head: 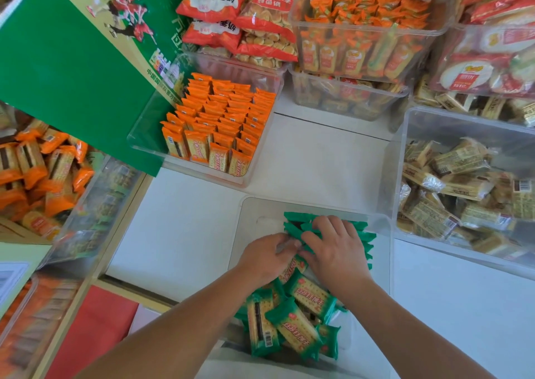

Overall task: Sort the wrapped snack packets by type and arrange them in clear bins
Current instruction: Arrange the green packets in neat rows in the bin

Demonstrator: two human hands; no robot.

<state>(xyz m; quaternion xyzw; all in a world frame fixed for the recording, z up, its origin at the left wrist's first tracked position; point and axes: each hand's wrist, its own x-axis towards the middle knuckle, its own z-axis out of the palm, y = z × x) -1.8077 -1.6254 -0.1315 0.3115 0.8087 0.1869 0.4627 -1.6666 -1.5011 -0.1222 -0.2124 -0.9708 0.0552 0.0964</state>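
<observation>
You are leaning over a white table [304,158] that is carrying clear bins on every side. A big green carton [63,68] is lying tilted across the far left. Stacked bins [370,28] of orange-wrapped and red-wrapped snacks are filling the far right.

At the right, the right bin [463,126] is holding tan packets [451,176] that are lying in a loose jumble. Left of centre and farther off, the far bin [260,71] is holding orange packets [220,118], which are standing on edge in tidy rows.

Nearest to you, the near bin [260,213] is holding the green-wrapped snacks. The standing green packets [365,236] are lining up on edge at its far end, while the loose green packets [292,320] are lying heaped at its near end.

Your right hand [335,251] is resting on top of the standing row, its fingers spread and only lightly bent, gripping nothing. Your left hand [266,258] is pressing against the left end of that row, thumb lying along a packet. Its fingers are tucked out of sight, so you cannot tell whether it is gripping anything.
</observation>
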